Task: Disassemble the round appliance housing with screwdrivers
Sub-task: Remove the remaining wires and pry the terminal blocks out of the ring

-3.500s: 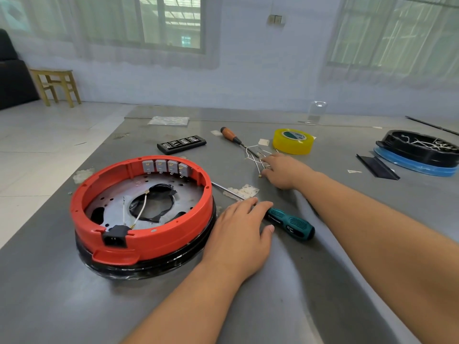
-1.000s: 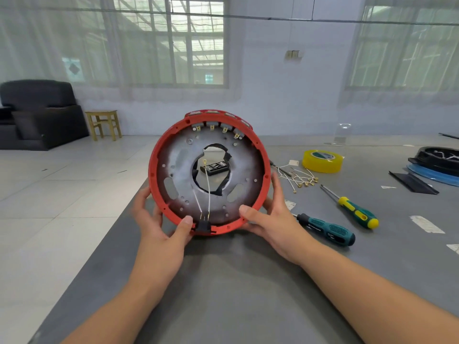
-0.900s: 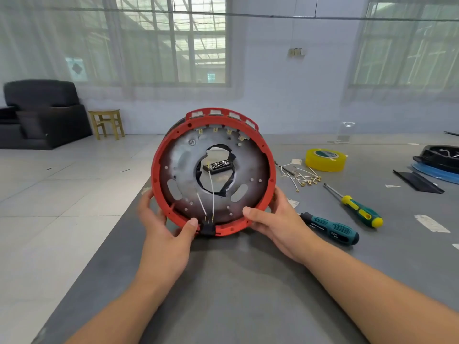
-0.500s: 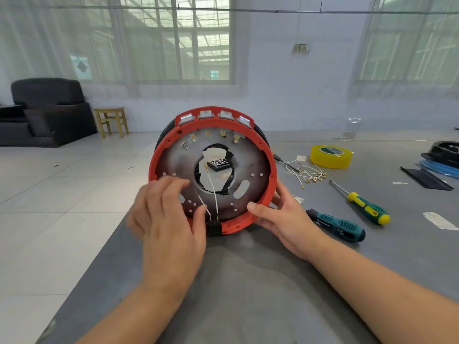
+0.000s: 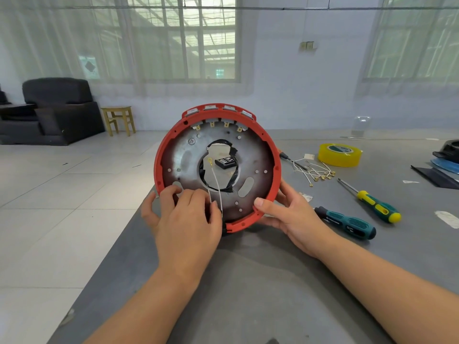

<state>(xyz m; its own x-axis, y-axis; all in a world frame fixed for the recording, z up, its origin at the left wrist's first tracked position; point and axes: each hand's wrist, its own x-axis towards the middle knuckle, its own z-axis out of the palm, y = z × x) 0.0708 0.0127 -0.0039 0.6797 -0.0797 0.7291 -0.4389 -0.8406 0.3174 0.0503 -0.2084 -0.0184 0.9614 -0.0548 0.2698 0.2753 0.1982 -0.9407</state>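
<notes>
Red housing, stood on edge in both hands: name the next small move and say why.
Probably free the white wires with the left hand. Its fingers are already on the metal plate beside them. The right hand grips the red housing by its rim, keeping it upright on the table, and both screwdrivers lie untouched.

- The round red plastic housing (image 5: 272, 167), with a grey metal plate and torn central hole, stood on edge on the grey table.
- A teal-handled screwdriver (image 5: 346, 222) and a green-and-yellow-handled screwdriver (image 5: 372, 203) lay flat to its right.
</notes>
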